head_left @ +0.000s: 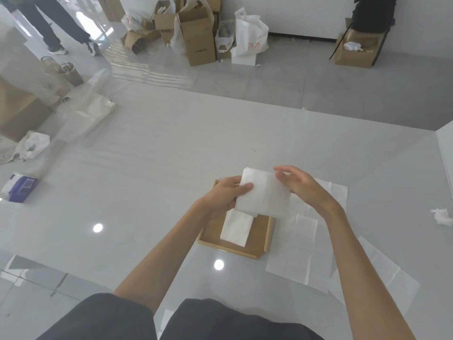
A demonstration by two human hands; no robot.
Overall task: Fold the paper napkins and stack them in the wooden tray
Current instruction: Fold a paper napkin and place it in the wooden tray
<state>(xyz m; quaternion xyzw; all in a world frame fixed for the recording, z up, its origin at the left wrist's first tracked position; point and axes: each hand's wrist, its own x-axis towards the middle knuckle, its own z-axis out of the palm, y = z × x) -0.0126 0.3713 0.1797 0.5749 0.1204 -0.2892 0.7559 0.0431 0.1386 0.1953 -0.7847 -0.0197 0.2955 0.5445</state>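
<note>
A folded white napkin [263,195] is held above the wooden tray [259,239]. My left hand [225,196] grips its left edge, thumb on top. My right hand [300,186] touches its upper right corner with the fingers spread; a firm grip there cannot be made out. Inside the tray lies another folded napkin [236,228], partly hidden by the held one. Unfolded napkins [301,249] lie flat on the white table to the right of the tray.
A crumpled tissue [441,215] lies at the table's right edge. A blue and white tissue pack [19,187] sits far left. Cardboard boxes [196,33] and bags stand on the floor beyond the table, and a person's legs [56,23] show at top left.
</note>
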